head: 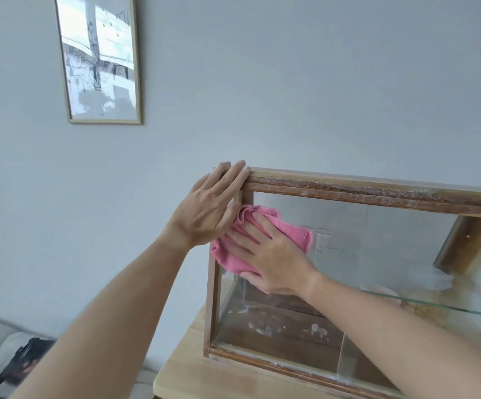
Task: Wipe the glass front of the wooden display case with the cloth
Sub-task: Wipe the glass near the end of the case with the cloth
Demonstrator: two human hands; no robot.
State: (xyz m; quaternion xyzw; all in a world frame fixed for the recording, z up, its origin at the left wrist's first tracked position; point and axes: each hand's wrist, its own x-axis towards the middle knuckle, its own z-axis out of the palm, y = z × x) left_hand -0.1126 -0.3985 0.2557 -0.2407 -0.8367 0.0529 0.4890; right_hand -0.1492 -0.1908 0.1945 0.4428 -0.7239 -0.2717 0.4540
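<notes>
A wooden display case (377,190) with a worn brown frame stands on a light wooden table (187,370). Its glass front (377,254) faces me and shows smudges near the bottom. My right hand (271,254) lies flat on a pink cloth (294,233), pressing it against the upper left part of the glass. My left hand (210,205) rests on the case's top left corner, fingers laid over the frame, thumb touching the cloth's edge.
A framed picture (99,59) hangs on the grey wall at upper left. A glass shelf (435,305) and a few small objects sit inside the case. A pale cushion with a dark item (23,361) lies at lower left, beside the table.
</notes>
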